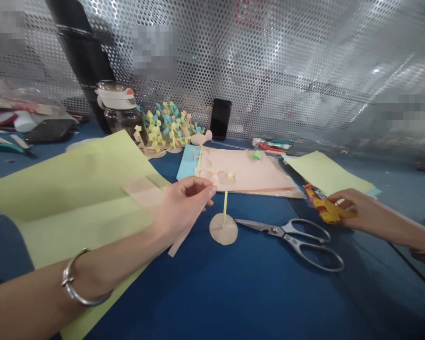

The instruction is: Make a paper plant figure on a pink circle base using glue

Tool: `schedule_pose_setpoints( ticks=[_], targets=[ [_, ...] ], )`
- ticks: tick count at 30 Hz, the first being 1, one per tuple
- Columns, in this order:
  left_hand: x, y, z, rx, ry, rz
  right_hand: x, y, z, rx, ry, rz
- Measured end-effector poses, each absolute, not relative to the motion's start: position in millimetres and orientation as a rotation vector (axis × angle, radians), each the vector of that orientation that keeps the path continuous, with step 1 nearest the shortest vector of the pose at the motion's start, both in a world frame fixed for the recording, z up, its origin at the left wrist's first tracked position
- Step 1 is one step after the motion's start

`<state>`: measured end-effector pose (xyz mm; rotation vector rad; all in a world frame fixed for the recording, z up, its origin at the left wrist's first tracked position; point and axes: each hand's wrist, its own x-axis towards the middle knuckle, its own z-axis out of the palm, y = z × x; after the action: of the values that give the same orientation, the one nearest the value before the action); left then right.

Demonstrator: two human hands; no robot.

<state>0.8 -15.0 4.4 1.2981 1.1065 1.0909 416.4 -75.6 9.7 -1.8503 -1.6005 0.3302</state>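
Left hand [179, 208]: thumb and fingertips pinched narrow; couldn't tell if anything small sat between them. Right hand [361, 212]: fingers were wrapped around a yellow glue gun [328, 212]. Paper disc [217, 233] lay flat on the blue surface [255, 297], near the left fingertips, yellow stick [225, 205] upright from its middle. Scissors [275, 231] lay just right, tip near the disc's edge. Yellow-green sheet [92, 165] was under the left forearm, pink sheets [248, 165] behind the disc, paper flowers [170, 125] farther back beside a bottle [118, 113].
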Motion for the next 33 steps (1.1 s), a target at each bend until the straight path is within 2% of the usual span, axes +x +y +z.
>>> schedule_pose_setpoints(
  ticks=[3,5,9,13,18,24,30,33],
  targets=[
    [-0.8,-14.1,0.8,1.335,1.098,1.163,400.8,-81.5,27.3,-1.919,-1.906,0.243],
    [-0.8,-15.1,1.3,1.322,1.093,1.222,367.2,-87.4,45.8,-1.887,-1.939,-0.004],
    [1.3,-22.2,10.7,1.119,1.042,1.307,271.3,-100.9,71.8,-1.618,-1.914,-0.145],
    [0.5,-33.0,20.5,0.987,0.944,1.364,196.5,-104.8,64.5,-1.334,-2.027,0.272],
    [0.6,-53.0,26.9,0.927,0.786,1.256,159.6,-98.8,38.9,-1.250,-1.768,0.743],
    [5.8,-73.5,26.0,1.014,0.699,1.053,159.1,-97.2,30.3,-1.115,-1.607,0.982],
    [3.0,-62.3,14.9,1.256,0.894,1.236,186.0,-87.5,31.9,-1.009,-1.348,1.146],
    [4.0,-49.5,10.7,1.444,1.008,1.167,195.8,-80.7,31.2,-1.046,-1.177,1.297]
  ],
)
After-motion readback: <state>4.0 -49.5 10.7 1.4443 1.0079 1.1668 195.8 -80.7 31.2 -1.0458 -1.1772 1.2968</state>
